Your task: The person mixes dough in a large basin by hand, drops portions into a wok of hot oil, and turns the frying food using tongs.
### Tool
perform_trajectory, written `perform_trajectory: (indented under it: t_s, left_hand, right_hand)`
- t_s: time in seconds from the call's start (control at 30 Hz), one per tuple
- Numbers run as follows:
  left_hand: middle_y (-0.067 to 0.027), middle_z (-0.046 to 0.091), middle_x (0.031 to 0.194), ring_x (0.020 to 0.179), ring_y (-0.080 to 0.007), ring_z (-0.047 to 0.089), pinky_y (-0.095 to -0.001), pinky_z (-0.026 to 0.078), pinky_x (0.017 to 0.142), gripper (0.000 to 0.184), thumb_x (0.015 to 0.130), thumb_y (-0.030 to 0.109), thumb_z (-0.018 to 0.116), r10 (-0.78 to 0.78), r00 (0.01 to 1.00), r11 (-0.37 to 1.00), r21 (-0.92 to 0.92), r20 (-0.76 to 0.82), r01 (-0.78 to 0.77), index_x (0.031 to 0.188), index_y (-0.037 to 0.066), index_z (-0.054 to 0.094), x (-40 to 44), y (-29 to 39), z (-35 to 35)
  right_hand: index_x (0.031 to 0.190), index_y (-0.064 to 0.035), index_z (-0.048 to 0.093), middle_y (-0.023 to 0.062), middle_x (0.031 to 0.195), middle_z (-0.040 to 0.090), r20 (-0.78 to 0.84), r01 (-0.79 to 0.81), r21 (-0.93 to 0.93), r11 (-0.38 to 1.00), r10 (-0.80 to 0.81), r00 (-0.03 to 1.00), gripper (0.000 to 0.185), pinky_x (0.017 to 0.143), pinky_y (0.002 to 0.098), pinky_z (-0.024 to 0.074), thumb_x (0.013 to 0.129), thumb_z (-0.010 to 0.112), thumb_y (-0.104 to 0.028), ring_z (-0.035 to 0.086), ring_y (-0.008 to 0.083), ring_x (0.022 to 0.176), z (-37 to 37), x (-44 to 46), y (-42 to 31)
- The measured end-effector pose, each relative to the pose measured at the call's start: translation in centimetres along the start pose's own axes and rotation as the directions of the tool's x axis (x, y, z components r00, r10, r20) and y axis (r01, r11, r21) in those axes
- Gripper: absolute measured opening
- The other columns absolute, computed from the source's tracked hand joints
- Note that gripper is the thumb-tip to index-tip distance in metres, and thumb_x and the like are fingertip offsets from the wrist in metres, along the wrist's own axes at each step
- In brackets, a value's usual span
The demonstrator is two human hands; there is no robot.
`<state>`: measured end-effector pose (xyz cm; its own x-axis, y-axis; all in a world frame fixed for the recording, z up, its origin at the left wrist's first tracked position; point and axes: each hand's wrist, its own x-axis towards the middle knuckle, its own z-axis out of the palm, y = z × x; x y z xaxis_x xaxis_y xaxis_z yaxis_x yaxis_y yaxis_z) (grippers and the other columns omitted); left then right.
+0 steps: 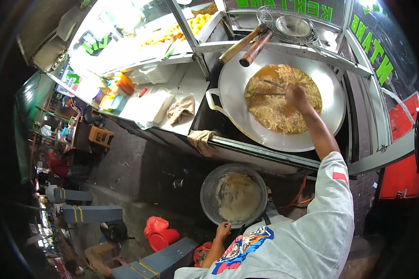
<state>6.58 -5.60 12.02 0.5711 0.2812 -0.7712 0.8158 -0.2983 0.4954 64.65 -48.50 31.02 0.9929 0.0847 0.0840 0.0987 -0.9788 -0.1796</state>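
My right hand (296, 97) is closed around a pair of metal tongs (273, 84), their two prongs apart and reaching left over the frying food. Thin pale strips (291, 122) fry in bubbling oil inside a large metal wok (228, 86). Lower down, my left hand (223, 230) has its fingers curled, close to the rim of a round grey basin (206, 204). Whether it grips the rim or something small cannot be made out. A pale, wet-looking mass (239, 197) lies in the basin.
Wire strainers (293, 26) with wooden handles (257, 48) rest above the wok's far side. A cloth (180, 110) and sauce bottles (124, 83) stand on the left counter (195, 86). Another cloth (202, 142) hangs at its edge. Benches (160, 260) and a red container (163, 239) are lower left.
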Motion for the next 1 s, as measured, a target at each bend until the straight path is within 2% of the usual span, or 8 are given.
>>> perform_trajectory:
  t_s: [0.1,0.2,0.3,0.33,0.47,0.67,0.77,1.0]
  left_hand:
    - [-0.0089,0.065,0.074,0.06,-0.0162,0.063,-0.0296,0.052,0.056,0.032,0.088,0.026,0.06,-0.004,1.0,1.0,-0.011,0.014,0.004,0.105,0.0,0.062,0.2,0.6,-0.2]
    - [-0.0091,0.065,0.076,0.062,-0.0165,0.063,-0.0297,0.052,0.057,0.031,0.088,0.025,0.06,0.016,1.0,1.0,0.023,-0.023,-0.015,0.106,0.0,0.062,0.2,1.1,-0.5]
    - [-0.0091,0.066,0.077,0.063,-0.0168,0.064,-0.0298,0.052,0.056,0.031,0.088,0.025,0.06,0.017,0.999,0.999,-0.032,-0.033,-0.018,0.106,0.0,0.062,-0.3,1.1,-0.8]
    - [-0.0085,0.065,0.075,0.061,-0.0163,0.063,-0.0296,0.052,0.056,0.03,0.088,0.024,0.06,0.01,0.999,1.0,-0.015,-0.039,-0.011,0.106,0.001,0.063,-0.5,1.0,-0.9]
    - [-0.0084,0.065,0.075,0.06,-0.0159,0.062,-0.0289,0.051,0.054,0.028,0.089,0.023,0.06,-0.026,1.0,0.998,-0.052,0.001,0.026,0.104,0.0,0.063,0.0,-2.3,-0.4]
    - [-0.0078,0.064,0.073,0.053,-0.0147,0.058,-0.0282,0.049,0.048,0.023,0.09,0.019,0.06,0.002,1.0,0.999,0.053,0.024,-0.004,0.102,0.0,0.063,-1.6,-1.6,-0.6]
    - [-0.0083,0.062,0.071,0.052,-0.0146,0.056,-0.028,0.048,0.047,0.023,0.09,0.019,0.06,0.032,0.995,0.99,-0.138,0.091,-0.019,0.102,-0.001,0.061,0.3,-2.4,-0.9]
    - [-0.0082,0.062,0.072,0.051,-0.0154,0.056,-0.027,0.047,0.047,0.023,0.091,0.018,0.059,0.041,0.997,0.994,-0.109,0.072,-0.033,0.103,-0.002,0.059,2.5,-0.6,-0.1]
  right_hand:
    - [0.095,-0.0075,0.064,0.0125,0.087,0.065,-0.207,0.269,-0.336,0.903,-0.349,0.914,0.02,0.07,0.0394,0.0525,0.091,0.046,-0.016,0.063,0.0266,0.076,1.6,0.0,-3.0]
    - [0.097,-0.0067,0.064,0.0118,0.084,0.065,-0.14,0.19,-0.14,0.972,-0.209,0.968,0.022,0.069,0.0388,0.0519,0.092,0.044,-0.016,0.062,0.0261,0.074,2.1,0.8,-4.2]
    - [0.091,-0.0057,0.066,0.0122,0.08,0.065,-0.539,0.305,0.435,0.847,-0.026,0.842,0.018,0.066,0.0398,0.0507,0.087,0.051,-0.015,0.063,0.0243,0.072,5.5,0.0,-1.7]
    - [0.095,-0.0085,0.068,0.0126,0.078,0.066,-0.152,-0.054,0.379,0.924,0.12,0.981,0.02,0.058,0.0384,0.0472,0.081,0.062,-0.019,0.061,0.0229,0.063,1.8,-0.2,-2.6]
    - [0.09,-0.0048,0.072,0.0093,0.06,0.061,0.047,-0.07,0.579,0.812,0.052,0.998,0.028,0.053,0.0342,0.0454,0.074,0.071,-0.028,0.055,0.0185,0.055,-1.8,-2.5,0.9]
    - [0.098,-0.0078,0.069,0.0113,0.078,0.068,0.077,-0.232,0.454,0.86,0.221,0.972,0.034,0.067,0.0376,0.0496,0.075,0.072,-0.032,0.063,0.0257,0.069,-2.6,-4.9,5.8]
    - [0.105,-0.0093,0.067,0.0146,0.095,0.068,0.068,-0.3,0.32,0.899,0.294,0.953,0.037,0.076,0.0405,0.0511,0.076,0.068,-0.032,0.066,0.0289,0.086,-7.5,-8.0,7.0]
    - [0.089,-0.0052,0.069,0.0167,0.084,0.068,-0.052,-0.313,-0.126,0.941,0.309,0.95,0.022,0.074,0.0418,0.0529,0.069,0.062,-0.014,0.065,0.0328,0.082,-8.7,-11.7,8.6]
